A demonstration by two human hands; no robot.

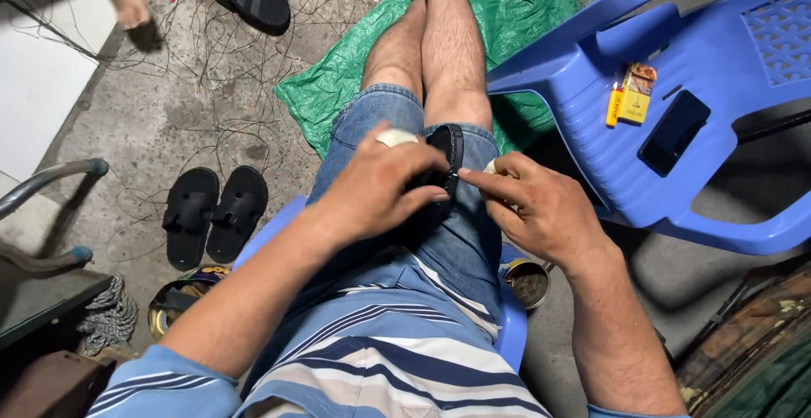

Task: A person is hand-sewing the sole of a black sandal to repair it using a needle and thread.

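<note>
Both our hands grip a black sandal (446, 158) on our lap: left hand (378, 183) clamps it, right hand (534, 207) pinches its strap edge. Loosened, it may slip toward the tin (527, 283) below.

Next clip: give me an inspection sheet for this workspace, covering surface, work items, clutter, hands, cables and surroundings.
Surface: grey concrete floor with a green plastic tarp under the legs.
Work items: black strappy sandal held on the lap over denim shorts.
Clutter: pair of black sandals on the floor; open round tin by the seat; yellow packet, yellow lighter and dark phone on the blue plastic chair.
Hands: left hand covers the sandal, one finger taped white; right hand pinches its edge with the fingers.
Cables: thin dark threads strewn across the floor.
Surroundings: another person's foot top left; coiled rope lower left.
</note>
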